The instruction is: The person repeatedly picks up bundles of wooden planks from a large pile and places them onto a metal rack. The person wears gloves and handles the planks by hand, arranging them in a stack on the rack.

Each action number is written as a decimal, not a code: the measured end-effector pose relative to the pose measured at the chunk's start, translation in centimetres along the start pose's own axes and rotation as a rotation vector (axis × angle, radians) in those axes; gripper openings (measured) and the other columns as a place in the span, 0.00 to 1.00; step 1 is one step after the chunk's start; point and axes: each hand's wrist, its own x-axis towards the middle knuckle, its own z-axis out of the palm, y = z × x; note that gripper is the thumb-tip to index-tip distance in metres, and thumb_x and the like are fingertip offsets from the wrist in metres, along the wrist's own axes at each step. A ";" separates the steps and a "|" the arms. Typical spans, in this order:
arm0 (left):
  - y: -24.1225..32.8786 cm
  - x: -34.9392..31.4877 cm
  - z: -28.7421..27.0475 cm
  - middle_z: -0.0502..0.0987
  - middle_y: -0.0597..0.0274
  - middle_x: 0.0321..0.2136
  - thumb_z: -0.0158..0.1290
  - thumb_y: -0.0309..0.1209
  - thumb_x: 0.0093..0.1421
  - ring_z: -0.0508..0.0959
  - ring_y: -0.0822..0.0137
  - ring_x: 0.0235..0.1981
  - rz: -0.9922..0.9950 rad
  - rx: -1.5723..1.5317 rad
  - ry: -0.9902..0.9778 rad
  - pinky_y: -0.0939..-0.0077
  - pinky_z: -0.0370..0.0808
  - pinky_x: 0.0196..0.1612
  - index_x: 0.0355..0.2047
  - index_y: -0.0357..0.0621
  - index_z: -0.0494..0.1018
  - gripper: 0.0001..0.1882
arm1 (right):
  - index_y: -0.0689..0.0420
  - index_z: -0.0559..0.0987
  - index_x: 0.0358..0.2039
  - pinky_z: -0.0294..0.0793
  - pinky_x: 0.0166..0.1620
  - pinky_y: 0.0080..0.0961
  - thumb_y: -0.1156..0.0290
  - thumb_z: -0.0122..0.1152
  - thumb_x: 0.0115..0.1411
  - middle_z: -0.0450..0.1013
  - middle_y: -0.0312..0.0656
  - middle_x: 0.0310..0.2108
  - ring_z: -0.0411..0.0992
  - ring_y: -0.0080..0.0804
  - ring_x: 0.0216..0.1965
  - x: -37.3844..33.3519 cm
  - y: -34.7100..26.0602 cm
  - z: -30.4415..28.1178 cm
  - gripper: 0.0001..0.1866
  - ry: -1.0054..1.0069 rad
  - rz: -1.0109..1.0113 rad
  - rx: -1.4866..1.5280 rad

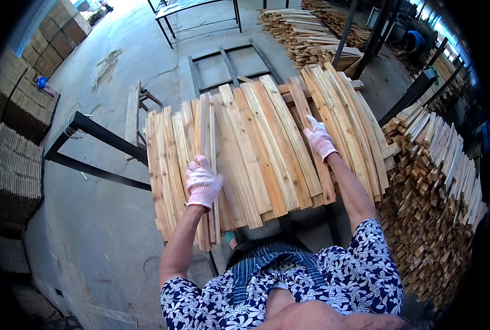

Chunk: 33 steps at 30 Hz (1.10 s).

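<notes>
Many thin wooden slats [245, 148] lie side by side, lengthwise away from me, across a stand in front of me. My left hand [203, 182], in a pale pink knit glove, is closed over a narrow slat [204, 126] raised on top of the left part of the row. My right hand [320, 138], gloved the same way, grips the edge of a browner slat [299, 102] right of the middle. A gap runs beside that slat, showing the support underneath. More slats [344, 121] overlap in a pile to its right. The undersides of both hands are hidden.
A large stack of cut wood strips [426, 203] rises close on my right. More slats [305, 36] are piled at the far right. A black metal frame [99, 151] juts out at the left, near a wooden bench [133, 113]. Bundled stacks [16, 148] line the left side. A person [415, 41] crouches far right.
</notes>
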 end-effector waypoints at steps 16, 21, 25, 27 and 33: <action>-3.4 2.3 -0.8 0.73 0.35 0.52 0.62 0.40 0.55 0.75 0.42 0.54 -0.020 -0.360 -0.010 0.53 0.74 0.57 0.63 0.34 0.54 0.42 | 0.55 0.63 0.70 0.61 0.67 0.27 0.65 0.58 0.66 0.66 0.47 0.66 0.63 0.35 0.66 0.3 -0.8 -0.4 0.33 -0.193 -0.188 0.519; -11.4 1.8 -2.0 0.69 0.44 0.61 0.63 0.39 0.59 0.71 0.56 0.60 0.087 -1.333 -0.056 0.68 0.67 0.62 0.70 0.36 0.52 0.46 | 0.55 0.58 0.72 0.57 0.70 0.28 0.66 0.50 0.71 0.58 0.45 0.71 0.58 0.34 0.70 1.0 -3.7 0.9 0.31 -0.308 -0.079 0.708; -18.7 -2.9 -5.8 0.70 0.51 0.59 0.60 0.37 0.62 0.71 0.64 0.59 0.027 -1.647 -0.026 0.71 0.67 0.62 0.70 0.37 0.55 0.41 | 0.56 0.54 0.73 0.55 0.71 0.31 0.58 0.47 0.74 0.55 0.49 0.72 0.57 0.40 0.70 1.0 1.5 -1.5 0.32 -0.349 -0.141 0.086; -23.8 -4.6 -6.3 0.70 0.54 0.59 0.60 0.36 0.59 0.74 0.67 0.55 -0.031 -1.738 -0.010 0.71 0.73 0.57 0.70 0.40 0.57 0.41 | 0.57 0.53 0.73 0.56 0.70 0.32 0.55 0.46 0.74 0.54 0.52 0.72 0.59 0.45 0.69 0.5 3.5 -1.0 0.34 -0.248 -0.140 -0.118; -35.1 -5.0 -1.5 0.74 0.62 0.40 0.60 0.41 0.59 0.76 0.75 0.30 -0.296 -1.787 -0.143 0.78 0.76 0.32 0.65 0.44 0.62 0.36 | 0.63 0.59 0.70 0.63 0.66 0.32 0.51 0.39 0.76 0.63 0.52 0.67 0.67 0.46 0.63 -1.6 4.6 -0.4 0.32 -0.007 -0.033 -0.160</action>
